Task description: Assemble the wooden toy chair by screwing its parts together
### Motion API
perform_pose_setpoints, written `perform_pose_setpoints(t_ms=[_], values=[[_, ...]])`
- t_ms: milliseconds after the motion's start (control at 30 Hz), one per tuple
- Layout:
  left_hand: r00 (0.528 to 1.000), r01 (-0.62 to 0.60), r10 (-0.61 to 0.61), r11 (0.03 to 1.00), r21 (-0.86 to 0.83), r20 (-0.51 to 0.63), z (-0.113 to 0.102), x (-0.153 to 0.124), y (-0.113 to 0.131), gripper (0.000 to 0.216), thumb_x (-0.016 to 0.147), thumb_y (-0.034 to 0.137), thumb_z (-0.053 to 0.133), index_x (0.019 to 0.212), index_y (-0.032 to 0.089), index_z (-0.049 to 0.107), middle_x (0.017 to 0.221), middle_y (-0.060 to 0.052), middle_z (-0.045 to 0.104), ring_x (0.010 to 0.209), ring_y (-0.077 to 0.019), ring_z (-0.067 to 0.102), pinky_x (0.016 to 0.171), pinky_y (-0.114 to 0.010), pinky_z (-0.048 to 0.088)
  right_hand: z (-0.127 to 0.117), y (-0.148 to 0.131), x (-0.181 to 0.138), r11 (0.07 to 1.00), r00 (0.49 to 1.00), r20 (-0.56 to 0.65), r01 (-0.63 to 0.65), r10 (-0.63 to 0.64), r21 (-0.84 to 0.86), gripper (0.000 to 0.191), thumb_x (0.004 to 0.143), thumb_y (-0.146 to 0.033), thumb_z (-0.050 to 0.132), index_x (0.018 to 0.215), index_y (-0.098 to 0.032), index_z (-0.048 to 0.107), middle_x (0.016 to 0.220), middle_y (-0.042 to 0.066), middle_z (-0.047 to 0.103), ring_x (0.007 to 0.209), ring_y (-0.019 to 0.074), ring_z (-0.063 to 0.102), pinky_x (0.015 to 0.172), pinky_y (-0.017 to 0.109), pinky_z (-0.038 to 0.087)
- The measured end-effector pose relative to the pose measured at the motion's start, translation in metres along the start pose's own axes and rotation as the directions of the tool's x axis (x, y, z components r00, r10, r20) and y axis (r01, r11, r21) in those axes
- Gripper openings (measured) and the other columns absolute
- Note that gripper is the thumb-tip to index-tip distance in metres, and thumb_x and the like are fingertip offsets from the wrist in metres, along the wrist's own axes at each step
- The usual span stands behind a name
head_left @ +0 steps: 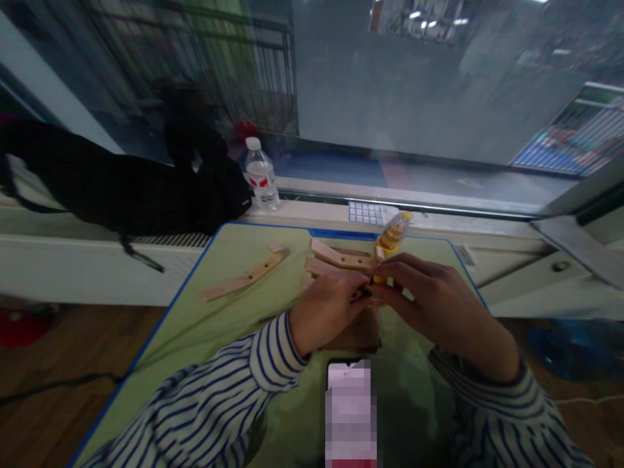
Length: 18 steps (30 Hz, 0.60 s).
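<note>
My left hand [322,309] and my right hand [433,296] meet over the table, their fingertips close together. Between the right fingertips is a small yellow-and-black object [377,280], too small to name. The left fingers are pinched at its dark end; what exactly they grip is hidden. Just behind and below the hands lie several pale wooden pieces [341,258], one with two dark holes. A brown wooden block [358,330] shows under the left wrist. Off to the left, a loose curved wooden strip [251,276] with holes rests on the tabletop.
The light green table [273,416] has a blue rim. A phone [351,416] lies near me. Beyond the hands stands a yellow-labelled bottle [394,234]. A water bottle [262,179] and a black bag [121,182] are on the window sill.
</note>
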State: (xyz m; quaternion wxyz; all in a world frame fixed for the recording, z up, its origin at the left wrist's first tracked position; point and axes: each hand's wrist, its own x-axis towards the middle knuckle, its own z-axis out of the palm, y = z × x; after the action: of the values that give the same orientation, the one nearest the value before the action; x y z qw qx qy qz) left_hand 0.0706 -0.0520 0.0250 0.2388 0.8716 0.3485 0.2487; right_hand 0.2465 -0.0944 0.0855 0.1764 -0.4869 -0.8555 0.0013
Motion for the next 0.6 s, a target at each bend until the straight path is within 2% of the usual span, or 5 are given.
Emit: perform_pose_setpoints(t_ms=[133, 300, 433, 600], values=[[1.0, -0.004, 0.004, 1.0, -0.022, 0.009, -0.0006, 0.0018, -0.0018, 0.018, 0.089, 0.032, 0.056, 0.094, 0.017, 0.064, 0.091, -0.004, 0.07, 0.084, -0.0199, 0.064, 0.071, -0.029, 0.045, -0.0017, 0.0019, -0.0003, 1.0, 1.0, -0.011, 0.001, -0.001, 0.026, 0.024, 0.091, -0.028, 0.053, 0.113, -0.02, 0.06, 0.107, 0.007, 0.067, 0.084, 0.0199, 0.067, 0.074, 0.035, 0.053], [1.0, -0.018, 0.019, 0.999, -0.049, 0.015, 0.003, 0.0028, -0.0049, 0.019, 0.09, 0.033, 0.054, 0.095, 0.018, 0.066, 0.095, -0.004, 0.071, 0.088, -0.0206, 0.065, 0.075, -0.03, 0.045, -0.0023, 0.004, -0.002, 0.993, 0.997, -0.039, 0.076, -0.072, 0.09, 0.031, 0.09, -0.021, 0.053, 0.121, -0.021, 0.057, 0.118, 0.006, 0.066, 0.101, 0.0196, 0.065, 0.087, 0.034, 0.052], [1.0, -0.008, 0.008, 0.999, -0.032, 0.011, 0.0052, 0.0026, -0.0057, 0.02, 0.089, 0.034, 0.056, 0.098, 0.019, 0.066, 0.098, -0.004, 0.071, 0.09, -0.0218, 0.065, 0.076, -0.032, 0.046, 0.0003, 0.007, -0.0022, 0.989, 0.993, -0.037, 0.113, -0.11, 0.097, 0.028, 0.093, -0.02, 0.048, 0.119, -0.021, 0.058, 0.114, 0.005, 0.068, 0.098, 0.0185, 0.066, 0.086, 0.034, 0.053], [0.999, 0.003, -0.001, 0.999, -0.036, 0.049, 0.0013, 0.0024, -0.0035, 0.02, 0.09, 0.031, 0.054, 0.102, 0.019, 0.066, 0.102, -0.005, 0.071, 0.092, -0.0219, 0.066, 0.078, -0.032, 0.047, 0.0019, 0.0065, -0.0016, 0.997, 0.996, -0.035, 0.077, -0.076, 0.029, 0.024, 0.093, -0.026, 0.049, 0.113, -0.02, 0.061, 0.111, 0.008, 0.069, 0.095, 0.0223, 0.067, 0.083, 0.038, 0.054]])
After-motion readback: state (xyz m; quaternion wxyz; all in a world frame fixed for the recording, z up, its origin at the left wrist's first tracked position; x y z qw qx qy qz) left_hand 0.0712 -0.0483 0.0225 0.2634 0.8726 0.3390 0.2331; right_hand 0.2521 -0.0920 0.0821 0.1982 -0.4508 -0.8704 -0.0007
